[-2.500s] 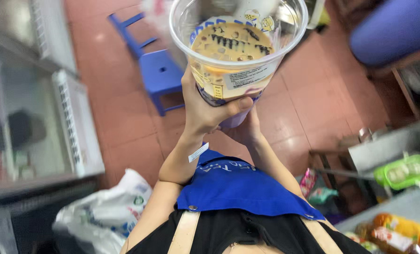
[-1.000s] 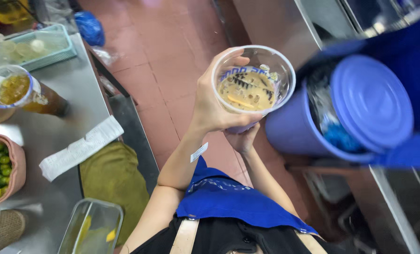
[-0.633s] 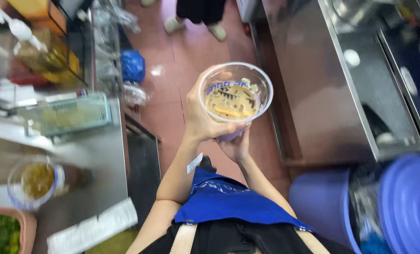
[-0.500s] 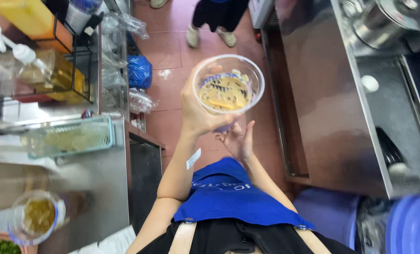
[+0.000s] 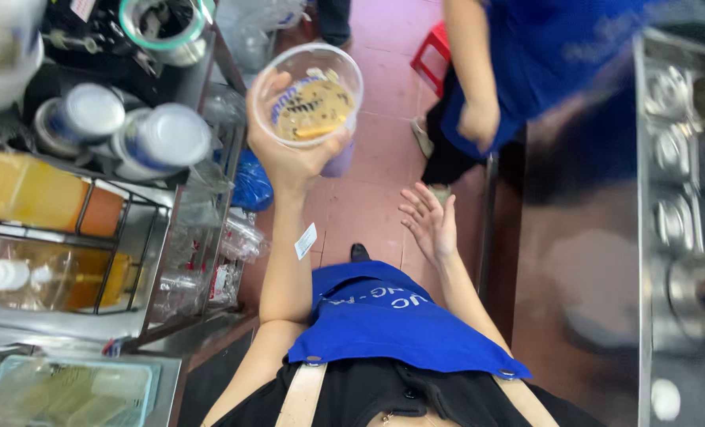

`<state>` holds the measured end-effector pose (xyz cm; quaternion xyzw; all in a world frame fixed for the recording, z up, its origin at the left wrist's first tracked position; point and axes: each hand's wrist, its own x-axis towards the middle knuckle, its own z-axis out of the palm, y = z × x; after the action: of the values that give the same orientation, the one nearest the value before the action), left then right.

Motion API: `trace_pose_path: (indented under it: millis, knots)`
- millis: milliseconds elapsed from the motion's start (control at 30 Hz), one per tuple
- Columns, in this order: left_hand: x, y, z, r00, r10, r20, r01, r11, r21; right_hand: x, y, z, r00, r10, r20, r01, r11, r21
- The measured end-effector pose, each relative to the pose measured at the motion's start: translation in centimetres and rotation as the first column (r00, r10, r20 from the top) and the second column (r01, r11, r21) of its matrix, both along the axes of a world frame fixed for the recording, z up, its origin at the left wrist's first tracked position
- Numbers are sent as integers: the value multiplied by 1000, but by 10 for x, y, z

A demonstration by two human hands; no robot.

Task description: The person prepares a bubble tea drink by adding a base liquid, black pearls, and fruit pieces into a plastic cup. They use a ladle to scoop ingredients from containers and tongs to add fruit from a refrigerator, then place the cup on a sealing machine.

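My right hand (image 5: 430,223) has come off the cup (image 5: 311,107) and now hangs free below it, palm up, fingers spread. Half a second ago it was still close under the base. So only my left hand (image 5: 291,154) grips the cup, from under and around the side, and I carry it with one hand. The cup is clear thin plastic, round and wide at the rim, with yellow-brown drink inside. It is above the red tile floor (image 5: 368,205), beside the wire rack (image 5: 123,237).
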<state>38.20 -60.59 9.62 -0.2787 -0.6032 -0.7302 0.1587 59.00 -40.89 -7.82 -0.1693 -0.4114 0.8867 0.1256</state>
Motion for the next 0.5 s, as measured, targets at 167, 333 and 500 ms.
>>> trace_pose_path:
  millis: [167,333,500]
  knots:
    - [-124,12,1,941,325,-98,-318,945,82,-172,31,2,965,254,68,-259,961,93]
    - [-242,9,-2,739,641,-206,-634,766,106,-344,18,-3,871,492,13,-491,868,74]
    - [-327,-15,-8,567,790,-233,-806,591,43,-486,-10,3,784,621,4,-619,780,89]
